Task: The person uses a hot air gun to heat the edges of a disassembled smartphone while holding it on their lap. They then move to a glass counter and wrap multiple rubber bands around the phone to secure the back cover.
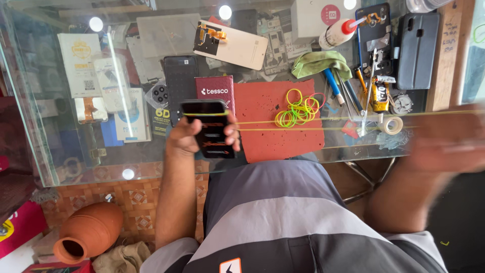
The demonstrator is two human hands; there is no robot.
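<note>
- Holding a dark phone (211, 129) over the near edge of the glass surface (65, 151), the left hand (188, 135) has its grip clamped round the phone's sides.
- Done so far, judging by the view: one yellow-green band (303, 121) sits across the phone's upper end, stretched rightward in taut lines.
- Left, as I judge it: the stretched band is not yet settled round the phone; more bands (298, 108) lie loose on the red mat (262, 136).
- Right hand (447, 141) is blurred, well apart from the phone, at the band's far end; whether its grip is closed I cannot tell.
</note>
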